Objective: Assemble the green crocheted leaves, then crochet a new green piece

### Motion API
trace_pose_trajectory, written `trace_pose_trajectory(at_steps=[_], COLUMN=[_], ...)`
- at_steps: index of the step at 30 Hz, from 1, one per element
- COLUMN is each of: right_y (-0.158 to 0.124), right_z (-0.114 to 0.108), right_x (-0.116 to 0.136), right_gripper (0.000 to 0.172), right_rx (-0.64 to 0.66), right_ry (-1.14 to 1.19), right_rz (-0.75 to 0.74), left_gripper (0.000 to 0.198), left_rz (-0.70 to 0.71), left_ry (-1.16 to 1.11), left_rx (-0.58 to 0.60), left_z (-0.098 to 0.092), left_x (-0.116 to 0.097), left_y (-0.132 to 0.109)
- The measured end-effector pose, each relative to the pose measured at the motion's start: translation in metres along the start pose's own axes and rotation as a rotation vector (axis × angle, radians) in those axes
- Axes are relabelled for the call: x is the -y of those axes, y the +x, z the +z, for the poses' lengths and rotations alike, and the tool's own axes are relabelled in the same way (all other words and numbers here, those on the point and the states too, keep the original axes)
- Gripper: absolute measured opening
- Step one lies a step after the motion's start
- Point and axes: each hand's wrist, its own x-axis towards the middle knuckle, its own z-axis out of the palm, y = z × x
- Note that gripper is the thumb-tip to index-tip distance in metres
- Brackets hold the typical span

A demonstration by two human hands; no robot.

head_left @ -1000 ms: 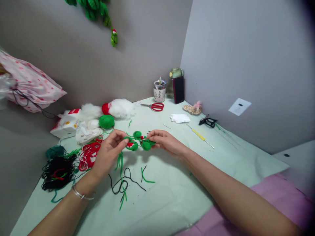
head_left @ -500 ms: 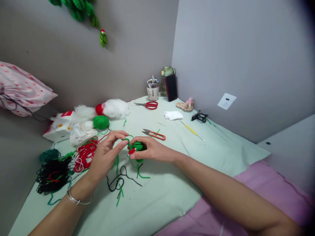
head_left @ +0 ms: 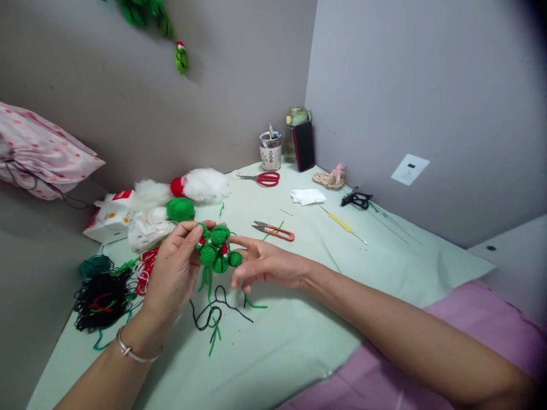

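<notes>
My left hand [head_left: 173, 267] pinches a bunched green crochet piece [head_left: 216, 253] made of small balls with red and white bits; green yarn tails hang below it. My right hand [head_left: 265, 263] sits just right of the piece, fingers spread and loose, its fingertips beside the green balls and holding nothing. A silver bracelet [head_left: 132, 352] circles my left wrist. Both hands hover over the pale green cloth [head_left: 299, 330] above loose black and green yarn scraps [head_left: 213, 316].
Orange thread snips [head_left: 276, 230] lie just beyond my right hand. Red scissors [head_left: 262, 179], a cup of tools [head_left: 270, 151], a bottle and phone stand at the back corner. Yarn tangles [head_left: 102, 290], a green yarn ball [head_left: 180, 209] and white stuffing [head_left: 205, 185] lie left. A yellow crochet hook [head_left: 342, 223] lies right.
The crochet piece, stretched between both hands a second ago, is now bunched in my left hand. My right hand has let go and opened. The snips came into view.
</notes>
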Motion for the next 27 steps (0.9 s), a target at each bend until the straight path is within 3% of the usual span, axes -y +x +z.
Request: trace_pose_trajectory(at_steps=[5, 10, 13, 15, 17, 18, 22, 24, 27], right_y=[0.008, 0.008, 0.009, 0.010, 0.010, 0.010, 0.009, 0.007, 0.004], right_z=[0.000, -0.006, -0.004, -0.001, 0.003, 0.003, 0.003, 0.001, -0.001], right_x=[-0.018, -0.016, -0.013, -0.011, -0.011, -0.011, -0.016, -0.017, -0.014], right_gripper=[0.039, 0.019, 0.026, 0.050, 0.071, 0.071, 0.033, 0.023, 0.012], right_rx=[0.158, 0.063, -0.118, -0.199, -0.171, -0.114, 0.130, 0.137, 0.037], right_ry=[-0.048, -0.212, -0.280, -0.273, -0.209, -0.174, -0.138, -0.178, -0.353], right_rz=[0.101, 0.081, -0.010, -0.092, -0.156, -0.157, -0.017, 0.028, 0.072], left_gripper=[0.012, 0.027, 0.031, 0.034, 0.036, 0.035, 0.029, 0.027, 0.026], left_rz=[-0.143, -0.127, -0.122, -0.164, -0.225, -0.254, -0.272, -0.233, -0.142], left_ry=[-0.204, -0.393, -0.437, -0.435, -0.432, -0.436, -0.440, -0.427, -0.405], left_rx=[-0.034, -0.107, -0.122, -0.119, -0.117, -0.107, -0.070, -0.109, -0.153], left_z=[0.003, -0.009, -0.007, 0.001, 0.011, 0.015, 0.019, 0.013, -0.001], left_x=[-0.011, -0.033, -0.041, -0.041, -0.038, -0.036, -0.034, -0.037, -0.045], left_y=[0.004, 0.017, 0.014, 0.007, -0.001, -0.005, -0.010, -0.006, 0.002])
